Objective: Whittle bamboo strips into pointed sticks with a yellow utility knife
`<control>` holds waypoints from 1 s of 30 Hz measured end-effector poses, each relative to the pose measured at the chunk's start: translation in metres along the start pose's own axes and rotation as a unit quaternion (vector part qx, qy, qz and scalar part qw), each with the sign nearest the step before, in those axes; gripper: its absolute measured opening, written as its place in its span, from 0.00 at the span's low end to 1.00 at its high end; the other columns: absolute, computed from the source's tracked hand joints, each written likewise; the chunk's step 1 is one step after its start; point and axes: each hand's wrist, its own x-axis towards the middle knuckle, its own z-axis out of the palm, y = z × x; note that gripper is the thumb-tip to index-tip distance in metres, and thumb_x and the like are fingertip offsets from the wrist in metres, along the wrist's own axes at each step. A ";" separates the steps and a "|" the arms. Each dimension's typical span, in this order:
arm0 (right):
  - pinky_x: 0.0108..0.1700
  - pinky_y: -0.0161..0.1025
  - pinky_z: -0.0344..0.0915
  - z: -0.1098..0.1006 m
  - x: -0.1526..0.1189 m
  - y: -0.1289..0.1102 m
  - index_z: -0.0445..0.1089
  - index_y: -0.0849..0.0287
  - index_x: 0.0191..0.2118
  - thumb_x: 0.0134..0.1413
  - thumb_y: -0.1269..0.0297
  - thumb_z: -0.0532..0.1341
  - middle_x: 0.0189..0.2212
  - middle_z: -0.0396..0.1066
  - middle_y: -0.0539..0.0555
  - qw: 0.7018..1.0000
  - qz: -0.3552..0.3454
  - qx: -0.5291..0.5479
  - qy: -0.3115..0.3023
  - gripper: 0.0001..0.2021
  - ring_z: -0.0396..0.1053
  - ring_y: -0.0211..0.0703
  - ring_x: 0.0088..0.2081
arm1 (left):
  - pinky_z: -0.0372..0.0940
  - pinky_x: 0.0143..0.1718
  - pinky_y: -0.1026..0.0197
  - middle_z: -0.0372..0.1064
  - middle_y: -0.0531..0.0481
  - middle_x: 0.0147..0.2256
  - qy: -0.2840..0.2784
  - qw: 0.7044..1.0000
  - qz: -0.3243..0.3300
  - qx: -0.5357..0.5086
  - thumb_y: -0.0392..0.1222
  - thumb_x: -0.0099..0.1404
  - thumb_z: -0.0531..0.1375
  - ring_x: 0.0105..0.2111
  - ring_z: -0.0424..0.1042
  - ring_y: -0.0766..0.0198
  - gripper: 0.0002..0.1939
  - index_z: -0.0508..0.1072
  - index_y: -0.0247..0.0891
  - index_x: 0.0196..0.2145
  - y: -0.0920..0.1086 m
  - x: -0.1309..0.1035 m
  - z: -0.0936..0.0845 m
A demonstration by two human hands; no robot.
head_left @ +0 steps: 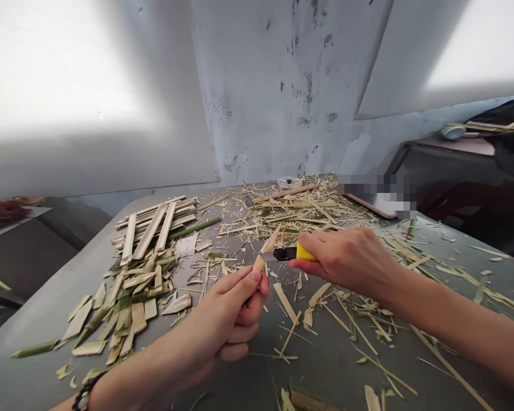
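Between thumb and fingers, my left hand (240, 311) pinches a small piece of bamboo (259, 263), its end pointing up and away. My right hand (346, 257) is wrapped round a yellow and black utility knife (306, 252). The knife's blade (267, 257) points left and meets the bamboo piece, or lies just behind it. A pale pointed sliver (271, 238) shows just beyond the blade; whether it is joined to the held piece I cannot tell.
Short bamboo pieces (131, 311) lie heaped at left, with longer split strips (149, 231) stacked behind. Thin shavings (295, 211) cover the back of the grey table (223, 379). A partly blurred flat object (368, 205) lies at the back right. A wall (274, 125) stands behind.
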 end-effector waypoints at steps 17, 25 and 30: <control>0.26 0.38 0.39 -0.018 0.002 -0.010 0.65 0.57 0.30 0.71 0.36 0.47 0.20 0.68 0.50 0.993 0.001 0.114 0.036 0.31 0.61 0.38 0.20 | 0.38 0.19 0.70 0.46 0.62 0.24 0.040 0.994 0.092 -0.031 0.49 0.78 0.54 0.21 0.37 0.72 0.16 0.72 0.34 0.40 -0.019 -0.032 0.030; 0.26 0.37 0.40 0.007 0.044 -0.005 0.71 0.59 0.29 0.64 0.26 0.43 0.21 0.70 0.52 0.997 -0.023 0.074 0.011 0.40 0.61 0.37 0.21 | 0.33 0.16 0.69 0.41 0.65 0.21 0.105 0.979 0.140 -0.105 0.48 0.79 0.51 0.19 0.31 0.71 0.15 0.62 0.41 0.32 -0.022 -0.027 0.052; 0.30 0.34 0.60 -0.003 0.048 0.037 0.69 0.59 0.26 0.68 0.34 0.51 0.20 0.65 0.43 0.994 0.090 0.059 -0.001 0.33 0.59 0.33 0.20 | 0.33 0.14 0.67 0.42 0.65 0.18 0.112 0.981 0.113 -0.112 0.56 0.67 0.65 0.16 0.36 0.74 0.23 0.59 0.43 0.26 -0.053 -0.061 0.065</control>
